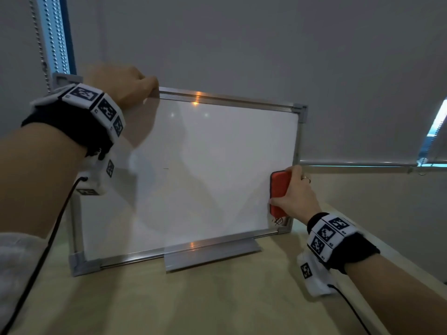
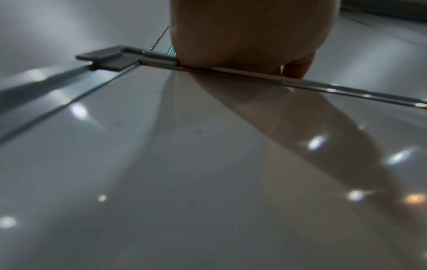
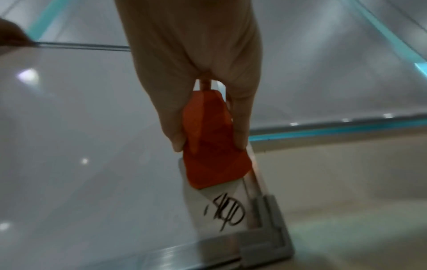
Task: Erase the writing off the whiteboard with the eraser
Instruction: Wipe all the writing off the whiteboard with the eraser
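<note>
While propped upright on the bench (image 1: 217,298), the whiteboard (image 1: 193,170) is steadied at its top edge, near 11 o'clock, by the left hand (image 1: 121,85), fingers curled over the frame. The eraser (image 1: 279,189) is gripped by the right hand (image 1: 296,194) against the right edge, at 4 o'clock, just above the remaining writing (image 1: 277,221). Bare board is seen leftward.

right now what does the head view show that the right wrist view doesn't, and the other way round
Only the head view shows the whole whiteboard propped on the table, the left hand gripping its top edge, a tiny dash mid-board, and both wristbands.

Only the right wrist view shows the scribble clearly, just below the eraser near the bottom right corner piece.

Both show the right hand holding the red eraser against the board by its right edge, with writing left below.
</note>
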Tool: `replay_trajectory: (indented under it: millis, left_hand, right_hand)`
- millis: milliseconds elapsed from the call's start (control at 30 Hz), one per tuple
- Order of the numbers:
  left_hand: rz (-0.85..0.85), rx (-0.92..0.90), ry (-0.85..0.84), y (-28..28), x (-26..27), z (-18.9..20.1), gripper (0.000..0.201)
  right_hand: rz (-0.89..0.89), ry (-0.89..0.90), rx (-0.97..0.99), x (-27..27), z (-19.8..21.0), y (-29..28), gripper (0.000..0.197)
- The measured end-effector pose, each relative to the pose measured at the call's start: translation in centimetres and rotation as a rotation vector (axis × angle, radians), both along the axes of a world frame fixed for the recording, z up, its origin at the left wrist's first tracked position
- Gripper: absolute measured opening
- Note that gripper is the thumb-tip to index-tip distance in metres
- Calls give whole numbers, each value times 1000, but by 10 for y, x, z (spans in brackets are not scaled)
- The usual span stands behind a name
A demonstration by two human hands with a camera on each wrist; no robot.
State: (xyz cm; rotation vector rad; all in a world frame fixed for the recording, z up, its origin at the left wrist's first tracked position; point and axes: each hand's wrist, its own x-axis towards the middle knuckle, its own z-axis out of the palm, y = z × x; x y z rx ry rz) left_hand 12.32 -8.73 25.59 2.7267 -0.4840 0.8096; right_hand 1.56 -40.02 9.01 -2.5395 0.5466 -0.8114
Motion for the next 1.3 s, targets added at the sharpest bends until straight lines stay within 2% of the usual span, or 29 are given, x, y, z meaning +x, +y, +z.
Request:
replay_trajectory:
  millis: [167, 367, 500, 567, 633, 800, 1000, 1067, 1167, 1233, 1300]
  left_hand:
    - [-15, -20, 16, 2, 2, -1, 53]
    - [-5, -46, 30, -1, 5, 0, 46]
    - [13, -35, 27, -1, 7, -1, 51]
    - [12, -37, 15, -2, 8, -1, 44]
    - [12, -51, 9, -3, 9, -1, 39]
    - [21, -51, 4, -4, 13, -2, 38]
    - [5, -84, 32, -5, 14, -3, 38]
    - [-1, -61, 22, -5, 11, -4, 44]
    - [12, -48, 28, -4, 6, -3, 47]
    - [13, -58, 57, -5, 5, -2, 42]
    - [10, -56, 37, -5, 6, -1, 37]
  right_hand:
    - [23, 85, 75, -9, -24, 4, 72]
    - [-42, -45, 220, -4, 7, -9, 72]
    - [12, 68, 220, -6, -13, -7, 68]
    - [55, 99, 218, -7, -21, -9, 66]
    - [80, 90, 210, -7, -16, -12, 65]
    - [32, -73, 203, -7, 2, -16, 62]
    - [30, 90, 188, -14, -19, -10, 64]
    - [35, 63, 146, -12, -4, -13, 60]
    - [-17, -81, 186, -10, 19, -19, 60]
    - [-43, -76, 241, -13, 12, -20, 63]
    - [-34, -1, 214, -17, -2, -17, 63]
